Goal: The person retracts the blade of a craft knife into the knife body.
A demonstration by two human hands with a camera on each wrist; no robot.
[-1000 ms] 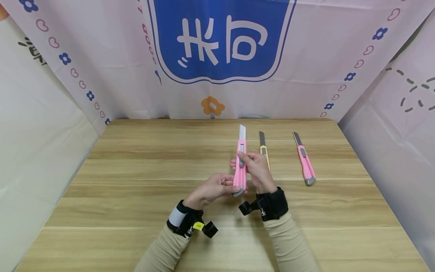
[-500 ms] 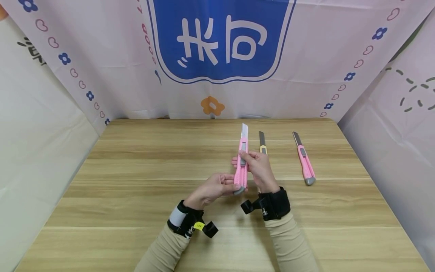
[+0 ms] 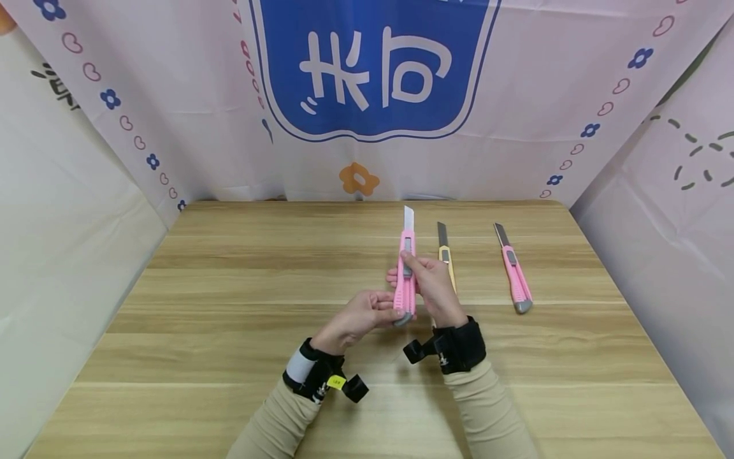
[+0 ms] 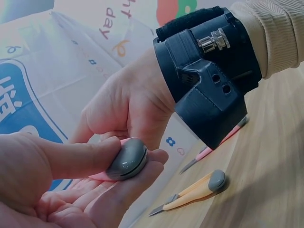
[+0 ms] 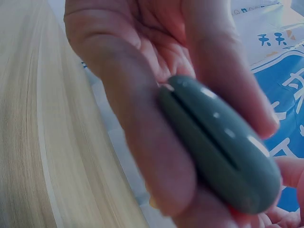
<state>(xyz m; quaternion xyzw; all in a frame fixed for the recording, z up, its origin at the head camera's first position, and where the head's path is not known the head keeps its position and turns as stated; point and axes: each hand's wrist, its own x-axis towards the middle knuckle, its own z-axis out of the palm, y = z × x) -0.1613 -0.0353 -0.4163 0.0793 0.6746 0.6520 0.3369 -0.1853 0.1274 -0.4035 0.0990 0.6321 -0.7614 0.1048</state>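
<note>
In the head view, both hands hold a pink utility knife (image 3: 405, 294), its pale blade (image 3: 409, 218) extended and pointing to the back of the table. My left hand (image 3: 358, 319) pinches the lower end of the handle between thumb and fingers. Higher up, my right hand (image 3: 436, 287) grips the body from the right, thumb on the grey slider (image 3: 408, 270). The knife's grey end cap (image 4: 128, 159) shows close up in the left wrist view and again in the right wrist view, where the end cap (image 5: 223, 147) hides the rest of the knife.
A yellow utility knife (image 3: 443, 237) lies just behind the right hand, partly covered by it. Farther right lies a second pink utility knife (image 3: 517, 274), blade out. A printed cloth (image 3: 229, 159) hangs along the back of the wooden table (image 3: 229, 268).
The held knife tips slightly right half a second ago and is back to the left now, a little farther up the view. Both hands keep their hold.
</note>
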